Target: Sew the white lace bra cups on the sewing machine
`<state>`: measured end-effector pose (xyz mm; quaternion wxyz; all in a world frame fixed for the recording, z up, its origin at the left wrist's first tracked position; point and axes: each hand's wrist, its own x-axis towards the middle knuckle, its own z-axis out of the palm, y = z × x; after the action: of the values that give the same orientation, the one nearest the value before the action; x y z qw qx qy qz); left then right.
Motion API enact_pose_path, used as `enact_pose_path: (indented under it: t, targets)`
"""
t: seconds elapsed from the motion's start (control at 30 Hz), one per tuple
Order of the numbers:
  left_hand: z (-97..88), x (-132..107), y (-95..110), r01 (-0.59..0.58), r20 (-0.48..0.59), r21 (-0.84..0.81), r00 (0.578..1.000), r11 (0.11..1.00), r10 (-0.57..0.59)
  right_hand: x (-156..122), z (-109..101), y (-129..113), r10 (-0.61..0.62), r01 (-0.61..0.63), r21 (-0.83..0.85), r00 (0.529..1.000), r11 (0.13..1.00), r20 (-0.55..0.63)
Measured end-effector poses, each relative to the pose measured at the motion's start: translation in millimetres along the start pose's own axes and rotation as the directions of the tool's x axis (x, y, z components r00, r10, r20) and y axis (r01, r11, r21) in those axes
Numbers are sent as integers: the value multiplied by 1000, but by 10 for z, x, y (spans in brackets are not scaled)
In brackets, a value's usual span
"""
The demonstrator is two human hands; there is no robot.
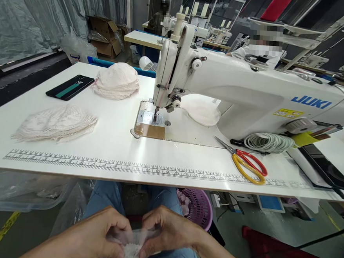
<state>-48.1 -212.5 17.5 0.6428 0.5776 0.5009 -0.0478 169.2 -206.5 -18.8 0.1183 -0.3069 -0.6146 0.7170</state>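
Below the table edge, over my lap, my left hand [100,234] and my right hand [167,231] both pinch a small piece of white lace fabric [131,248] between them. Fingers of both hands are closed on it. On the white sewing table [115,140] above lie a pile of lace pieces [56,123] at the left, a stack of pale pink bra cups [116,80] behind it, and one cup [202,111] under the arm of the white JUKI sewing machine [236,90].
Scissors with red and yellow handles [248,162] lie at the right of the table, beside a coiled cord [268,142]. A black phone [70,86] rests at the far left. A purple basket [198,207] stands under the table. Other people sit at machines behind.
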Motion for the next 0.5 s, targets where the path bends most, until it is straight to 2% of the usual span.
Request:
enact_pose_path:
  t: [0.23, 0.37, 0.5]
  targets:
    - [167, 187, -54, -21, -25, -114, 1000, 993, 18, -21, -27, 65, 50, -49, 63, 999, 997, -17]
    - [160, 176, -7, -14, -12, -136, 1000, 991, 12, -87, -113, 71, 127, -131, 150, 991, 980, 36]
    - [135, 164, 34, -18, 2, -153, 1000, 988, 19, -124, -156, 39, 149, -159, 161, 986, 974, 75]
